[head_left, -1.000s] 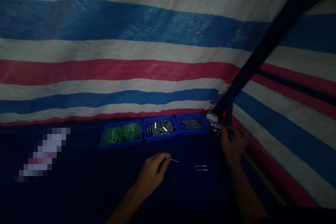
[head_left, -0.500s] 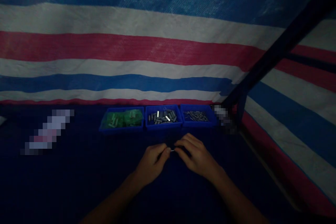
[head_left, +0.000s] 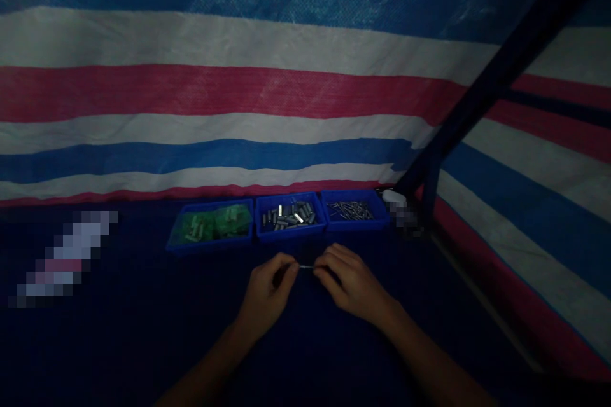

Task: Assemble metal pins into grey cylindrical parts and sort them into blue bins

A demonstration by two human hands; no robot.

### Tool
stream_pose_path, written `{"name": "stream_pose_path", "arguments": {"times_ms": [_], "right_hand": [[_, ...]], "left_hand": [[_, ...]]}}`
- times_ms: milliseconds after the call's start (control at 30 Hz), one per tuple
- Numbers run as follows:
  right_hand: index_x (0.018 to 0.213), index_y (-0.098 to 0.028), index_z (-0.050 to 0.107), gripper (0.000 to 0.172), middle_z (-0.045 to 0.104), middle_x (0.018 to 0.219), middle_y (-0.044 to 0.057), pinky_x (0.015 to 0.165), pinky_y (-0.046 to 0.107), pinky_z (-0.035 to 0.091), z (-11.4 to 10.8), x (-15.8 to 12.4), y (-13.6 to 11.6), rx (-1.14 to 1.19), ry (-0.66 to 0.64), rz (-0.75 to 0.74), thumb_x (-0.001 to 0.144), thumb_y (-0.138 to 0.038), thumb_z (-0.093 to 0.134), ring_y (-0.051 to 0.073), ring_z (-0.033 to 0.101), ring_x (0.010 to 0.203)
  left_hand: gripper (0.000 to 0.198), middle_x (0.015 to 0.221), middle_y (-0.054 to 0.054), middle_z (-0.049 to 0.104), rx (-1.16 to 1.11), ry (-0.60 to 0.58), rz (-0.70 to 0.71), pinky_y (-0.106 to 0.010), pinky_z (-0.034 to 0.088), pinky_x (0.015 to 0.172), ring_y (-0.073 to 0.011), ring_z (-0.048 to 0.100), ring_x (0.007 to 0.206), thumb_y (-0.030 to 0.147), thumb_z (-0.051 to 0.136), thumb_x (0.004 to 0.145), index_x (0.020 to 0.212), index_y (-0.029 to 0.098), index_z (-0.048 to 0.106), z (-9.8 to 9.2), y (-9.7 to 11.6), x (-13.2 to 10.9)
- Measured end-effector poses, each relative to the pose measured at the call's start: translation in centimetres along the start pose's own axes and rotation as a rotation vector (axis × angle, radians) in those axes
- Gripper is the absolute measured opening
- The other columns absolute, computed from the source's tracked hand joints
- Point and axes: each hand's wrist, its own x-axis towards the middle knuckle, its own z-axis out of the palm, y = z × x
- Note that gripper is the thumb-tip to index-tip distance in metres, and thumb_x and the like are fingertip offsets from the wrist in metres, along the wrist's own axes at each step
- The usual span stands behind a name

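Observation:
Between my two hands, a thin metal pin [head_left: 306, 266] spans a narrow gap over the dark blue table. My left hand [head_left: 270, 289] pinches its left end between thumb and fingers. The fingertips of my right hand [head_left: 348, 280] are closed on the right end. Just beyond my hands, a blue bin [head_left: 291, 238] holds short metal cylinders. To its right, another blue bin [head_left: 358, 225] contains thin metal pins.
At the left of the row, a third blue bin [head_left: 212, 245] holds parts in green plastic. A pale blurred item [head_left: 71, 254] lies far left. A white object [head_left: 394, 197] sits beside the dark frame post [head_left: 431, 184]. Striped sheeting [head_left: 238, 92] hangs behind.
My fingertips are slightly farther apart, and more of the pin shows between them. The view has shifted a little, so the bins appear farther left.

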Motion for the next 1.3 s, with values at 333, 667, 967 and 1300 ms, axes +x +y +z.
{"name": "stream_pose_path", "arguments": {"times_ms": [333, 667, 967, 1300], "right_hand": [[0.073, -0.017, 0.056, 0.016, 0.053, 0.059, 0.002, 0.059, 0.028, 0.037, -1.4, 0.4, 1.6, -0.217, 0.404, 0.072, 0.084, -0.024, 0.047, 0.014, 0.049, 0.058], [0.096, -0.016, 0.057, 0.032, 0.054, 0.057, -0.002, 0.053, 0.025, 0.04, -1.3, -0.2, 4.6, -0.038, 0.518, 0.547, 0.084, -0.042, 0.043, 0.013, 0.052, 0.052], [0.087, -0.016, 0.058, 0.041, 0.043, 0.052, -0.004, 0.053, 0.025, 0.037, -0.5, -0.7, 5.1, 0.362, 0.682, 0.376, 0.089, -0.043, 0.027, 0.011, 0.044, 0.049], [0.086, -0.016, 0.06, 0.043, 0.047, 0.054, -0.002, 0.051, 0.025, 0.037, -0.6, -1.3, 4.0, 0.326, 0.544, 0.273, 0.09, -0.041, 0.025, 0.011, 0.047, 0.05]], "left_hand": [[0.024, 0.086, -0.002, 0.06, 0.242, -0.223, 0.203, -0.028, 0.043, 0.073, -0.0149, 0.056, 0.078, 0.032, 0.037, 0.088, 0.094, 0.02, 0.057, 0.8, 1.2, -0.5], [0.022, 0.099, -0.008, 0.054, 0.6, -0.33, 0.527, -0.048, 0.032, 0.085, -0.0252, 0.046, 0.097, 0.031, 0.048, 0.083, 0.1, 0.02, 0.057, 5.7, 3.8, 0.7], [0.017, 0.093, -0.003, 0.053, 0.478, -0.361, 0.474, -0.043, 0.03, 0.082, -0.0212, 0.046, 0.093, 0.03, 0.053, 0.08, 0.095, 0.023, 0.057, 5.6, 3.3, 1.9], [0.01, 0.093, -0.004, 0.051, 0.477, -0.448, 0.533, -0.043, 0.03, 0.085, -0.0213, 0.042, 0.097, 0.027, 0.051, 0.083, 0.083, 0.018, 0.056, 7.0, 3.7, 1.2]]}}
